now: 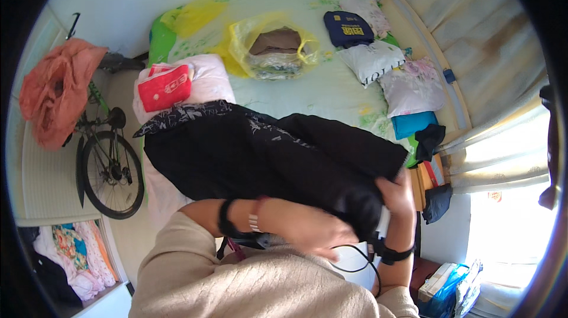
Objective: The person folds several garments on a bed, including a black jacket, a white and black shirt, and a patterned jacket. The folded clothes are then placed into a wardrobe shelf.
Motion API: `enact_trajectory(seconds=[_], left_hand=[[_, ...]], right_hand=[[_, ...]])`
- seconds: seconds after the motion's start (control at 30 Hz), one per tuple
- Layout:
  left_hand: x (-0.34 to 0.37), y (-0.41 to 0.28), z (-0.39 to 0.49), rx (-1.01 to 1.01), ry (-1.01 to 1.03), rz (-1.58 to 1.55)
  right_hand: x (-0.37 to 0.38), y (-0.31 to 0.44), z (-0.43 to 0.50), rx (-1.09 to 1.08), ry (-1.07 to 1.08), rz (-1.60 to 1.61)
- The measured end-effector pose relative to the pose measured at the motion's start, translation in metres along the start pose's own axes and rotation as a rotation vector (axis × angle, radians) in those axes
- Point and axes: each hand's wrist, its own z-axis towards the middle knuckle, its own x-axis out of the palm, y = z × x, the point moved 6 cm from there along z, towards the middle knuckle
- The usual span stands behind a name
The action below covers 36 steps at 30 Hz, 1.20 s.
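A black garment [208, 153] with a white-patterned section lies stretched across the near side of the bed, its bulky end towards me. At that end, my right hand [396, 191] grips the edge of the fabric near what looks like a zip. My left hand [326, 231] is crossed over in front of my chest at the garment's lower edge. Motion blur hides whether its fingers hold the cloth. A black cable [372, 267] loops below the hands.
On the bed [262, 100] sit a yellow plastic bag [239, 47] holding folded brown cloth, a red packet [166, 89] on pink bedding, a white bag [372, 62], a dark blue bag [348, 28] and pillows. A bicycle [113, 176] stands left; boxes [435, 280] lie lower right.
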Motion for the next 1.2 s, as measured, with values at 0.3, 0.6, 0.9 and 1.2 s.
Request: enact_trajectory(seconds=[0.3,0.6,0.9,1.2], left_hand=[[-0.175,0.153,0.027,-0.412,-0.436,0.499],[0.021,0.261,0.184,-0.256,0.138,-0.326],[-0.018,0.248,0.191,-0.402,-0.634,0.113],[-0.086,0.018,0.119,-0.36,-1.784,0.403]], right_hand=[[-0.159,0.175,-0.05,-1.13,0.852,-0.214],[-0.329,0.139,-0.035,-1.151,0.758,-0.203],[-0.486,0.0,0.003,-0.422,-0.161,-0.03],[-0.495,-0.077,0.108,-0.103,-0.149,0.475]])
